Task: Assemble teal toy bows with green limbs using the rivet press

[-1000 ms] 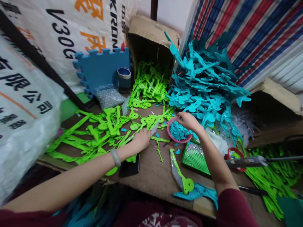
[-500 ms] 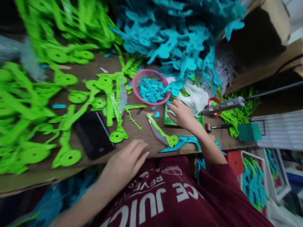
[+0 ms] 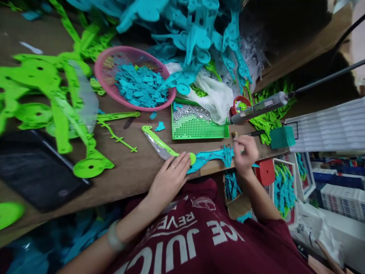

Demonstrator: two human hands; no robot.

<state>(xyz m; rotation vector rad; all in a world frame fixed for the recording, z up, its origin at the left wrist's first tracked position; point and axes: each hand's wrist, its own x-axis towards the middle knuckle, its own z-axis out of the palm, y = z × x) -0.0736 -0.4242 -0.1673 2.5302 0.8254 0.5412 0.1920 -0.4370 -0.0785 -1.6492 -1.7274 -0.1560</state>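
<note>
My left hand (image 3: 172, 175) lies with its fingers stretched out over the round end of a lime-green plastic piece with a clear blade (image 3: 159, 146), like a toy folding knife. My right hand (image 3: 245, 154) is held closed near the right end of a blue plastic handle part (image 3: 209, 156). Whatever is pinched in it, if anything, is too small to make out. Behind both hands is a green perforated tray (image 3: 196, 133) with many small metal pieces (image 3: 196, 112). A grey powered screwdriver (image 3: 258, 108) hangs slanting over the tray's right end.
A pink basket (image 3: 99, 82) of small blue pieces stands behind. Green parts (image 3: 45, 83) and a black phone-like slab (image 3: 37, 171) lie left. Blue parts (image 3: 196, 38) are heaped at the back. A hammer (image 3: 253, 133) and a small red bowl (image 3: 235, 104) are at right.
My right hand has left the green tray and moved toward the table's front edge, now closed. My left hand has moved onto the green piece's round end. The view has shifted right and closer.
</note>
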